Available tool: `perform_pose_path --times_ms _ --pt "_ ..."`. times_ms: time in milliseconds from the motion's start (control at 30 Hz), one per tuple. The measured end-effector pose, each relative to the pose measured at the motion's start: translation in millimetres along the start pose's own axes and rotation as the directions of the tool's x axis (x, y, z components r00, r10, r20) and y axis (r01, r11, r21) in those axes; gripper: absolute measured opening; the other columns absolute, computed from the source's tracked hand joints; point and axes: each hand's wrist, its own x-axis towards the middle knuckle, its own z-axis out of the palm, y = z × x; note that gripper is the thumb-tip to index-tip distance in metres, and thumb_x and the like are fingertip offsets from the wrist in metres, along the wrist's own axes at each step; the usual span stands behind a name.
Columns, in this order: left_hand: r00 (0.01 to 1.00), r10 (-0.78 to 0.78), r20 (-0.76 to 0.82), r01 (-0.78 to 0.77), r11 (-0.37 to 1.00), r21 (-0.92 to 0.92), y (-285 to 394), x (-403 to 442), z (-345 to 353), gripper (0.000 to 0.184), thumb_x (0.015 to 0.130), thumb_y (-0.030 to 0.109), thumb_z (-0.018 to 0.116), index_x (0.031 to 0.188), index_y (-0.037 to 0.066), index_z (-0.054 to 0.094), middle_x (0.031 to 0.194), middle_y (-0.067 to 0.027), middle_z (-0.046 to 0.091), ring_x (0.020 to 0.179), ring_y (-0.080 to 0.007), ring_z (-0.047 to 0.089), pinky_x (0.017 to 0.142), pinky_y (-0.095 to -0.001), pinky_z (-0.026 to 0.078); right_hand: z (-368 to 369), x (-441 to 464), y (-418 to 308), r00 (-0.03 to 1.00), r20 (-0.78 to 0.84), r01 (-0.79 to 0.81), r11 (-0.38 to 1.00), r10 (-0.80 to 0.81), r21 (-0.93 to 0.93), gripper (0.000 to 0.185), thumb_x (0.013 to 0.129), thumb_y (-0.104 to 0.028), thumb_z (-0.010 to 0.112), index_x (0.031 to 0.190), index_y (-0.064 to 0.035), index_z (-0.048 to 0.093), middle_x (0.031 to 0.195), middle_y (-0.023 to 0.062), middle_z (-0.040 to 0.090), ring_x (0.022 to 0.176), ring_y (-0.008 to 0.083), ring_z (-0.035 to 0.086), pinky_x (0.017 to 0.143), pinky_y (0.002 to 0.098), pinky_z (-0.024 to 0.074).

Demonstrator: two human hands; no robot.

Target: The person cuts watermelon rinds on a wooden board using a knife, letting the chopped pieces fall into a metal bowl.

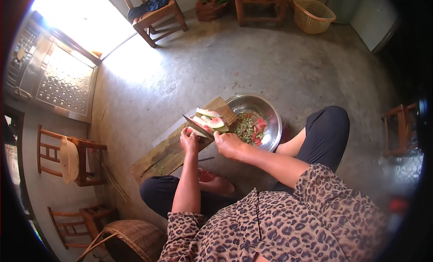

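A knife (196, 125) lies slantwise over the wooden board (169, 147), its handle end in my right hand (229, 145), which is closed around it. My left hand (189, 140) is closed at the near side of the blade, on a pale piece of watermelon rind (196, 132) partly hidden by the fingers and knife. Just beyond the blade, several watermelon rind pieces (216, 123) with green skin and some red flesh rest on the board. Beside the board's right end stands a metal basin (272, 109) holding chopped green bits (244, 128) and red watermelon flesh (259, 127).
My bent legs flank the board and basin on the concrete floor (288, 68). Wooden chairs (83, 156) stand on the left, one with a shallow basket (69, 159) leaning on it. A wicker basket (135, 235) is at lower left; a plastic basket (314, 16) stands at the back.
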Motion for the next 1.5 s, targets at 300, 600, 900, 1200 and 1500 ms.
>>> perform_pose_path --times_ms 300,600,900,1200,1500 --pt "0.998 0.009 -0.058 -0.009 1.000 -0.009 3 -2 2 0.030 0.077 0.004 0.057 0.107 0.000 0.052 0.078 -0.0101 0.060 0.062 -0.0161 0.060 0.051 -0.0292 0.053 -21 -17 -23 0.995 0.100 0.022 0.999 -0.017 -0.042 0.021 0.075 -0.005 0.048 0.092 0.0059 0.045 0.067 0.0203 0.062 0.065 0.0306 0.065 0.057 0.0388 0.0522" --pt "0.979 0.126 -0.163 -0.082 0.964 0.252 23 -15 -1 0.019 0.078 0.020 0.061 0.085 0.004 0.055 0.079 -0.0128 0.064 0.073 -0.0261 0.063 0.066 -0.0370 0.047 -15 -22 -24 0.990 0.140 0.044 0.996 -0.033 -0.079 0.021 0.076 -0.006 0.048 0.093 0.0062 0.046 0.069 0.0204 0.062 0.065 0.0310 0.065 0.056 0.0397 0.0520" --pt "0.981 0.093 -0.171 -0.072 0.989 0.127 6 -2 1 0.021 0.078 0.021 0.060 0.089 0.004 0.056 0.084 -0.0140 0.064 0.079 -0.0274 0.063 0.070 -0.0372 0.047 -9 -18 -22 0.986 0.163 0.024 0.996 -0.011 -0.081 0.022 0.077 -0.008 0.048 0.094 0.0064 0.046 0.073 0.0206 0.063 0.069 0.0298 0.065 0.058 0.0384 0.0521" --pt "0.986 0.087 -0.145 -0.091 0.996 -0.024 -22 17 3 0.021 0.081 0.022 0.059 0.092 0.005 0.056 0.087 -0.0131 0.065 0.081 -0.0265 0.063 0.071 -0.0366 0.047 -8 -12 -23 0.983 0.186 0.018 0.994 0.002 -0.105 0.023 0.078 -0.008 0.048 0.096 0.0059 0.046 0.076 0.0198 0.063 0.071 0.0291 0.065 0.059 0.0369 0.0524" --pt "0.990 0.115 -0.077 -0.126 0.978 -0.165 -56 38 4 0.016 0.081 0.015 0.059 0.091 0.005 0.055 0.084 -0.0103 0.064 0.076 -0.0207 0.062 0.068 -0.0330 0.047 -2 -2 -21 0.987 0.152 0.071 0.989 -0.051 -0.131 0.021 0.078 -0.006 0.045 0.095 0.0065 0.047 0.068 0.0185 0.062 0.065 0.0292 0.065 0.056 0.0378 0.0515"
